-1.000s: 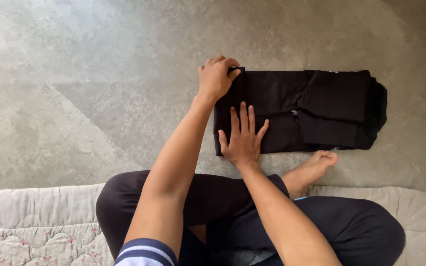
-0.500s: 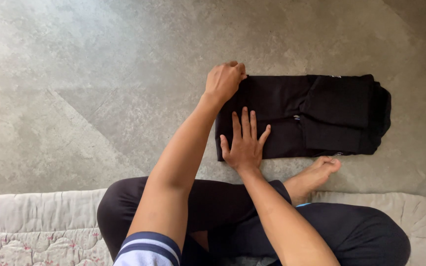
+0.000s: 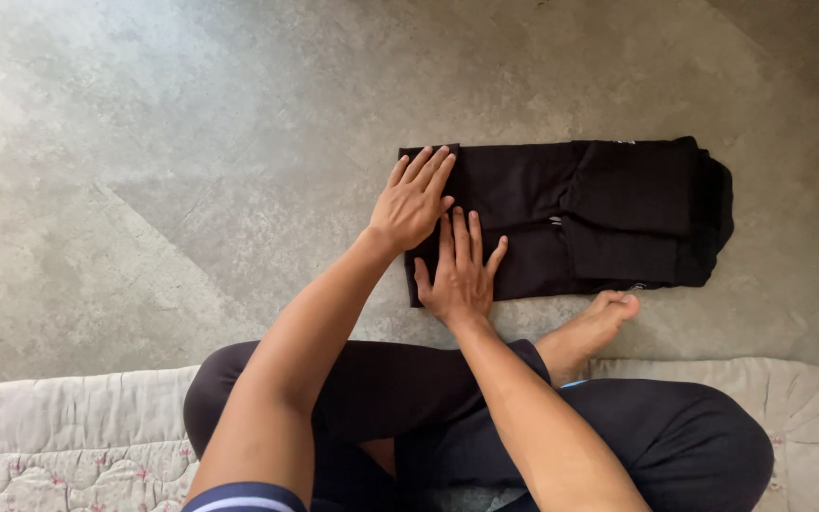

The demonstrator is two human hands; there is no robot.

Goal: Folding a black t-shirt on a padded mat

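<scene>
A black folded garment (image 3: 580,213) lies flat on the grey stone floor in front of me, its long side running left to right. My left hand (image 3: 413,201) rests flat on the garment's left end, fingers spread and pointing up toward its far left corner. My right hand (image 3: 459,267) presses flat just below it, on the near left part of the cloth, fingers apart. Neither hand grips anything. The right end of the garment shows layered folds.
I sit cross-legged in dark trousers; my bare foot (image 3: 588,332) lies just below the garment's near edge. A pale quilted mat (image 3: 68,427) with a small flower pattern runs under me along the bottom. Grey mottled floor (image 3: 191,142) surrounds the garment.
My left hand let go of the garment's far left corner, opened, and came down flat on the cloth beside the right hand. The right hand stayed pressed in place.
</scene>
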